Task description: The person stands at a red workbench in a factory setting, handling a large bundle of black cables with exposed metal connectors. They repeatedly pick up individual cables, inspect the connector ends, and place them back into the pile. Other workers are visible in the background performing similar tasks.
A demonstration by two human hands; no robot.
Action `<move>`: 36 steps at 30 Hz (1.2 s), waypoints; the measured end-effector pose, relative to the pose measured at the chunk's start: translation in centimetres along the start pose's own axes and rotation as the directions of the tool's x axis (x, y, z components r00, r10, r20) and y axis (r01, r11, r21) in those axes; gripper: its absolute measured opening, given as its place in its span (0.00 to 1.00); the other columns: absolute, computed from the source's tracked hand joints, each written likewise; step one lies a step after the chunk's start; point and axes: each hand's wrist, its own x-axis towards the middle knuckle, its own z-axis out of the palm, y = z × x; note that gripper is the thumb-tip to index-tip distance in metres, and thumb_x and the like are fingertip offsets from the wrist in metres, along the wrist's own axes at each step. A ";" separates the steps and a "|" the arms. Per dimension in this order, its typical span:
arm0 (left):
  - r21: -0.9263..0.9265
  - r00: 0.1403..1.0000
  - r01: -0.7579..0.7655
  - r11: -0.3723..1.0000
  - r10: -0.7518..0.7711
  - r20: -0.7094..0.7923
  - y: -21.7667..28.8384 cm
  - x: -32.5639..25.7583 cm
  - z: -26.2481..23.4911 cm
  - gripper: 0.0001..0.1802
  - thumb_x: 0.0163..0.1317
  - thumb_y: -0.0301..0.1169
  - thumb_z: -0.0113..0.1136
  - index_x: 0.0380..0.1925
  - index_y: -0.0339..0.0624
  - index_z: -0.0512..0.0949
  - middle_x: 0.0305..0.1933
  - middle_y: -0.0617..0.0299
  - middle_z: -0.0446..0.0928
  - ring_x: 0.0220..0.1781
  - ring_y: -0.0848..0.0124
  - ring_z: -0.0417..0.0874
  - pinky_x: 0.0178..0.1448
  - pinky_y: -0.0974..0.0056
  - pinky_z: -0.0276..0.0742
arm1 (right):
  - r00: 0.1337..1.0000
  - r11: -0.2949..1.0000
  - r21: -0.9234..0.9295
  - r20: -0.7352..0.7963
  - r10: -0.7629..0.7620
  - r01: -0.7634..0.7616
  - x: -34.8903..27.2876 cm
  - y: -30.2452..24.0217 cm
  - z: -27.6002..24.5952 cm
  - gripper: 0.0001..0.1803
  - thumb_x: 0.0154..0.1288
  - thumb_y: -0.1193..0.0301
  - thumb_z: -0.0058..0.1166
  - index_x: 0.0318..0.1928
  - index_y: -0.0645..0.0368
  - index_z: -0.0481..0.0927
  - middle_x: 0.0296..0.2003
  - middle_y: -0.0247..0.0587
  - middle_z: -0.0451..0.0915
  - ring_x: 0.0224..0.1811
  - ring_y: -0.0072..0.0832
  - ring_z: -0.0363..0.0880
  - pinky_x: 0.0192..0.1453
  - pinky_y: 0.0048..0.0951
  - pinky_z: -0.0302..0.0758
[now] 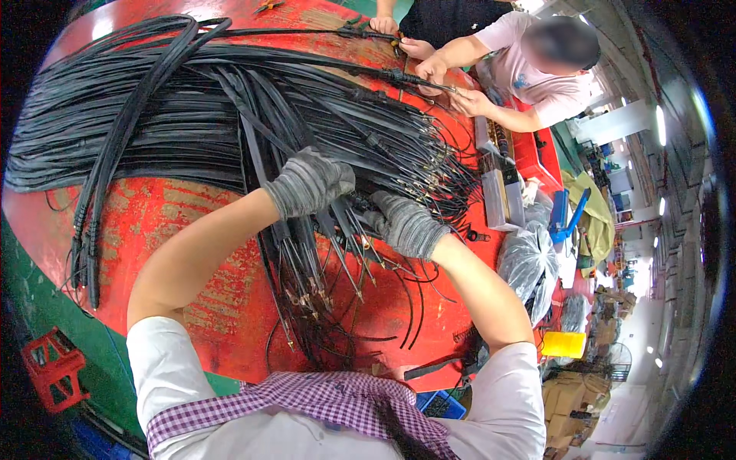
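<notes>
Both my hands wear grey knitted gloves. My left hand is closed in a fist above the middle of the table, on a black cable among those that fan toward me. Just to its right, my right hand curls its fingers round a black cable; its fingertips are partly hidden. A bundle of black cables hangs down below the hands, with thin leads and small metal tips at its ends. Beyond my hands lies a large pile of black cables, their metal-tipped ends bunched to the right.
The cables lie on a worn red table. Across it, a co-worker handles cables, and another person's hand is beside them. Grey trays, a clear plastic bag and a blue tool stand right. A red stool is lower left.
</notes>
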 end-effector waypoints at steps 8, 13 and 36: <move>-0.198 0.993 -0.078 0.977 0.059 -0.102 -1.1 -0.7 -0.1 0.09 0.54 0.38 0.53 0.29 0.48 0.77 0.29 0.60 0.77 0.38 0.60 0.77 0.44 0.58 0.69 | 0.999 0.966 0.258 0.043 -0.016 0.004 0.6 1.0 0.5 0.18 0.59 0.63 0.46 0.42 0.66 0.73 0.29 0.58 0.76 0.33 0.50 0.74 0.39 0.40 0.70; -0.200 0.987 -0.161 0.966 0.163 -0.008 -2.4 -1.3 -1.4 0.07 0.53 0.33 0.55 0.31 0.45 0.76 0.34 0.61 0.77 0.40 0.62 0.77 0.47 0.60 0.70 | 0.948 0.784 0.561 0.301 0.106 -0.266 1.2 0.4 0.3 0.17 0.61 0.65 0.45 0.45 0.64 0.71 0.27 0.46 0.77 0.28 0.32 0.76 0.32 0.30 0.74; -0.084 0.992 -0.129 0.988 0.129 -0.007 -2.9 -1.8 -2.2 0.10 0.50 0.36 0.57 0.34 0.52 0.77 0.38 0.66 0.76 0.45 0.66 0.74 0.52 0.59 0.65 | 0.850 0.205 0.844 0.520 -0.084 -0.496 2.3 1.7 -0.4 0.17 0.61 0.61 0.48 0.40 0.63 0.74 0.27 0.33 0.74 0.25 0.19 0.74 0.26 0.19 0.73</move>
